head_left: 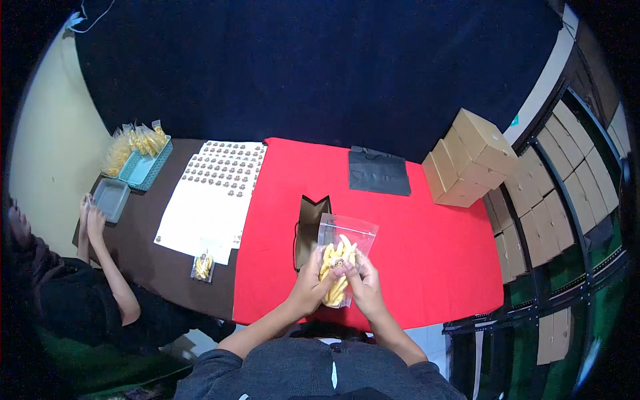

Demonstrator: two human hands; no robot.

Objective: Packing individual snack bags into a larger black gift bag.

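A clear zip pouch (340,243) of long yellow snack pieces, with a small round sticker on it, is upright between my hands. My left hand (312,283) grips its left side and my right hand (362,285) its right, both thumbs over the front. Just behind the pouch, a brown paper bag (308,220) stands open on the red cloth (433,260), partly hidden by it.
Sticker sheets (193,213) and another pouch (202,267) lie left. Trays (110,199) and bagged snacks (137,143) stand beyond, beside another person's hands (92,217). A black bag (379,173) lies behind; boxes (470,157) are stacked right, near loaded shelves (543,230).
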